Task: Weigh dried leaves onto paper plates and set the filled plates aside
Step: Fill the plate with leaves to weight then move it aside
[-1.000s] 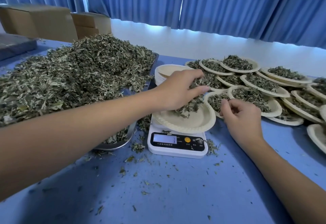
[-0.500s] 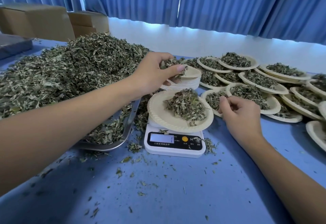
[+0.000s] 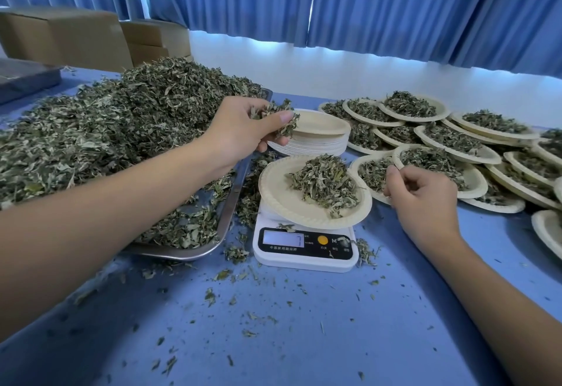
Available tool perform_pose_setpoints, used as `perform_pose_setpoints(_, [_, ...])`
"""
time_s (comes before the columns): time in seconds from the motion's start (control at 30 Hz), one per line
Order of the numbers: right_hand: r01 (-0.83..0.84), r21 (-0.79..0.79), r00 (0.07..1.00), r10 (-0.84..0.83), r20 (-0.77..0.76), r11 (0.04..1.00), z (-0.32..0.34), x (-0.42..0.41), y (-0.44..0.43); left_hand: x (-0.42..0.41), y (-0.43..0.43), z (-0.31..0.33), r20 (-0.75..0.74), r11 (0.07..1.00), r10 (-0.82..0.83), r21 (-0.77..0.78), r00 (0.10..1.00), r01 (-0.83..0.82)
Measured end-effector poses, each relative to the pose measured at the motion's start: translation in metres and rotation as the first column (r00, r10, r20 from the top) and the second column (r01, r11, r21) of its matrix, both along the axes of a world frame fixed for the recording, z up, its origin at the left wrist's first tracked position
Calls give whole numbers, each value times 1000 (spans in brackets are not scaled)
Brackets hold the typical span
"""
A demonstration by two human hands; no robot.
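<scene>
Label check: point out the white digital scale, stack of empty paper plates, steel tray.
White digital scale point(image 3: 307, 247): head view, control panel.
Stack of empty paper plates point(image 3: 325, 124): head view, top plate.
Steel tray point(image 3: 179, 253): head view, front rim.

The scale point(image 3: 304, 261) bears an "M" by its orange button point(image 3: 322, 240); other print is illegible.

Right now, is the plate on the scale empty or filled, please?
Partly filled: a heap of dried leaves sits on the plate atop the scale.
</scene>
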State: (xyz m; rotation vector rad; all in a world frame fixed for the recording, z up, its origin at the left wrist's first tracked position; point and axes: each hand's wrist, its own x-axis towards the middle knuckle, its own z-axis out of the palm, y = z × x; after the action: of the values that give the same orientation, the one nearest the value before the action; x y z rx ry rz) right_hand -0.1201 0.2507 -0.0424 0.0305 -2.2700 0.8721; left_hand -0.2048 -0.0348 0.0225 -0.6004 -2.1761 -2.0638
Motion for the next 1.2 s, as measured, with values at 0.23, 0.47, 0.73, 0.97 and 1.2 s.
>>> perform_pose_setpoints(0.23, [-6,-17,1000,6,5,1000,0,0,0,4,-3,-1,30,1000,0,-15,1000,1])
perform_pose_setpoints(0.47, [-25,-144,994,40,103,989,3,1,7,-4,-36,-3,-192,743,211,-606,959,-285])
perform_pose_setpoints(0.73, [-73,-404,944,194,266,912,8,-2,-1,7,-46,-10,-505,360,217,-754,836,-549])
perform_pose_setpoints(0.97, [-120,-512,879,331,344,851,12,6,-13,22,-18,-8,-237,595,64,-771,969,-228])
perform_pose_setpoints(1.2, [-50,-620,855,354,379,783,17,12,-9,20,-1,-9,-57,634,116,-765,992,-118])
